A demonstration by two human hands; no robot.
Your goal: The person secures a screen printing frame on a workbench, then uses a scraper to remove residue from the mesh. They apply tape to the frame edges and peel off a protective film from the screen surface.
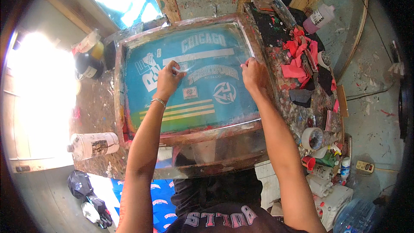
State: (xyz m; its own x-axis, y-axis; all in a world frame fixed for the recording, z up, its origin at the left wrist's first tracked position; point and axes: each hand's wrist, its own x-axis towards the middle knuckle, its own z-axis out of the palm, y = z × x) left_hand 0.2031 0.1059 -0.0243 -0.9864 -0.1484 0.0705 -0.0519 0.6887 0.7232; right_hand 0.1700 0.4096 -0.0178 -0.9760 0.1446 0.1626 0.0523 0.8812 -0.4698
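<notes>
A wooden-framed printing screen [122, 82] lies on the worktable, its teal mesh carrying pale lettering, a round emblem and several stripes. Over the mesh, left of the middle, my left hand [169, 80] is closed in a pinch. A small whitish, see-through strip [182, 71] shows at its fingertips. My right hand [254, 75] is also closed, thumb against fingers, at the inner right edge of the frame. What it grips, if anything, is too small to make out. My left forearm crosses the lower left part of the screen.
Red and dark cloth scraps [297, 56] lie right of the screen, with a tape roll [312, 138] nearer and a bottle of pinkish liquid [319, 18] beyond. On the left stand a white bottle [95, 145] and a dark jar [89, 65]. Metal hinge clamps [166, 20] sit behind the frame.
</notes>
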